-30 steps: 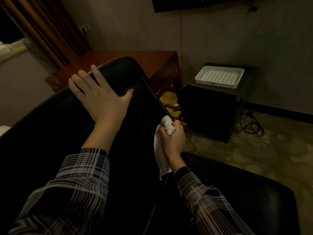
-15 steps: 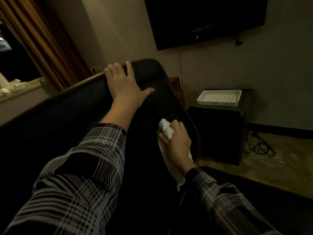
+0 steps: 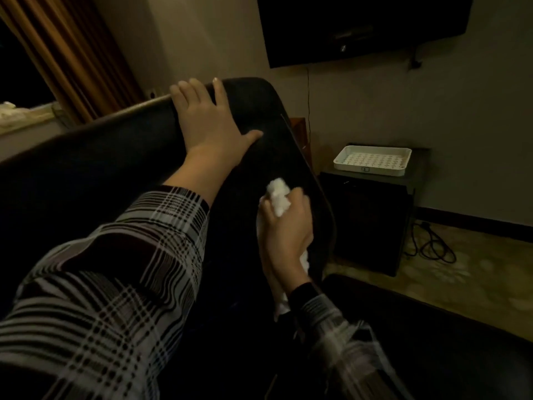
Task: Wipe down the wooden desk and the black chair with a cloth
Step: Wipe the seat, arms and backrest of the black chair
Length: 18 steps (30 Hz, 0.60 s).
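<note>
The black chair (image 3: pixel 115 174) fills the left and lower view, its backrest close in front of me and its seat at the lower right. My left hand (image 3: pixel 210 122) lies flat on the top of the backrest, fingers over the upper edge. My right hand (image 3: pixel 288 229) grips a bunched white cloth (image 3: pixel 278 196) and presses it against the backrest near its right edge. A tail of cloth hangs below my wrist. Only a sliver of the wooden desk (image 3: pixel 298 128) shows behind the chair.
A black cabinet (image 3: pixel 366 220) stands at the right wall with a white perforated tray (image 3: pixel 372 160) on top. A dark screen (image 3: pixel 363 27) hangs on the wall above. Black cables (image 3: pixel 432 243) lie on the floor. Brown curtains (image 3: pixel 72 56) hang at upper left.
The view has lifted, so the chair back hides most of the desk. My left hand moved up to the backrest's top edge. My right hand moved the cloth inward onto the backrest.
</note>
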Each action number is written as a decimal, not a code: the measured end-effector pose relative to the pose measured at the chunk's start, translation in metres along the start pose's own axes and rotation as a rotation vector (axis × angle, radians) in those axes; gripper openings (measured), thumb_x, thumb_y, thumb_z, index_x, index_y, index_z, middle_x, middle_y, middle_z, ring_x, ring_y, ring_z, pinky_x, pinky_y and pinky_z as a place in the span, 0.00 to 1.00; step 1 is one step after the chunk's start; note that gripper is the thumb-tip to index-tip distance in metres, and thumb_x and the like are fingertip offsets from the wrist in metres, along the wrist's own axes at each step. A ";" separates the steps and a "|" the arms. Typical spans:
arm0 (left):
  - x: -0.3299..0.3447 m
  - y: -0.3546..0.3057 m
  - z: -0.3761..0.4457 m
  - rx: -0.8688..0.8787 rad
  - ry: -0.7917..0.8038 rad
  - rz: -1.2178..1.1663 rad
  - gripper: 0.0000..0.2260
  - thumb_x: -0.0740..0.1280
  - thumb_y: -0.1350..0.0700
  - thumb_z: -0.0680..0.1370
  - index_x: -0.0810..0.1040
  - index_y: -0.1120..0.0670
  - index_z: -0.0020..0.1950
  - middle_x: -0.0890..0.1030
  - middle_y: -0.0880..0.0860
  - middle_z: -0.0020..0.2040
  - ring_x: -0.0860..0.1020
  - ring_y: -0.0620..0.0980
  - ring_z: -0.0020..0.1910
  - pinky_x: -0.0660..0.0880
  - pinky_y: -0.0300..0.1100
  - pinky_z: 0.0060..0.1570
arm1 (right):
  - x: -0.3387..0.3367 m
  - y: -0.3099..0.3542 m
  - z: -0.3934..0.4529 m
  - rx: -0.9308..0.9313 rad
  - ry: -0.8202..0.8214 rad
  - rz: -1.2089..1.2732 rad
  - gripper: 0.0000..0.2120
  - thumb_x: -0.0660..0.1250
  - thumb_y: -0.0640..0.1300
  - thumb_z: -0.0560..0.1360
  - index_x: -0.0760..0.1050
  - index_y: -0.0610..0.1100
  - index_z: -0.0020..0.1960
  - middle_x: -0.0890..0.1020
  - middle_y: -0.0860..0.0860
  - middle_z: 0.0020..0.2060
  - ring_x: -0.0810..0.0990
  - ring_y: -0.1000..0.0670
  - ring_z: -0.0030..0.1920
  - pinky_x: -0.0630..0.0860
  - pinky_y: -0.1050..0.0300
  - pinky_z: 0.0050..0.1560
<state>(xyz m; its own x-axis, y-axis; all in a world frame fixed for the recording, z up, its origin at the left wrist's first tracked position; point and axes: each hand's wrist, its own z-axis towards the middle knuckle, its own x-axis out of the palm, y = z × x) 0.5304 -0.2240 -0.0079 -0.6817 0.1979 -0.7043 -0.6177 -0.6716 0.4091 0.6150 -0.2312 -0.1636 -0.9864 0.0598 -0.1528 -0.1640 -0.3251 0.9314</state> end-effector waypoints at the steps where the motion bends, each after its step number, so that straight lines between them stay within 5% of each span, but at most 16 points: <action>1: -0.001 0.002 -0.001 -0.002 0.007 0.000 0.46 0.52 0.26 0.71 0.50 0.58 0.77 0.56 0.68 0.73 0.55 0.67 0.72 0.48 0.59 0.71 | -0.001 0.006 -0.023 -0.066 0.031 0.022 0.14 0.61 0.58 0.71 0.66 0.47 0.43 0.73 0.50 0.44 0.74 0.47 0.45 0.72 0.48 0.45; 6: -0.011 0.009 -0.007 0.004 0.023 -0.013 0.47 0.52 0.26 0.71 0.48 0.58 0.77 0.55 0.67 0.74 0.55 0.66 0.72 0.48 0.58 0.71 | -0.019 0.016 -0.049 -0.264 0.204 0.042 0.13 0.58 0.59 0.69 0.62 0.50 0.41 0.70 0.52 0.42 0.72 0.48 0.43 0.68 0.50 0.41; 12: -0.008 0.017 -0.003 0.051 0.060 0.002 0.47 0.53 0.26 0.71 0.47 0.57 0.77 0.54 0.66 0.75 0.54 0.66 0.73 0.47 0.57 0.71 | -0.007 0.011 0.060 -0.136 0.103 -0.186 0.14 0.66 0.53 0.73 0.67 0.45 0.50 0.73 0.46 0.50 0.75 0.43 0.50 0.72 0.46 0.48; 18: -0.011 0.015 -0.006 0.032 0.083 -0.012 0.46 0.55 0.27 0.70 0.49 0.57 0.77 0.57 0.66 0.73 0.55 0.66 0.72 0.49 0.57 0.71 | 0.003 0.015 0.035 -0.011 0.028 -0.102 0.15 0.66 0.53 0.73 0.69 0.45 0.53 0.74 0.48 0.50 0.75 0.46 0.51 0.74 0.46 0.50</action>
<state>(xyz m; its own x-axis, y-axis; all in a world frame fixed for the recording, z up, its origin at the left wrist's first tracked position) 0.5306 -0.2403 0.0027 -0.6401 0.1450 -0.7545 -0.6388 -0.6461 0.4178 0.6102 -0.2027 -0.1386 -0.9644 0.0670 -0.2560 -0.2636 -0.3286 0.9069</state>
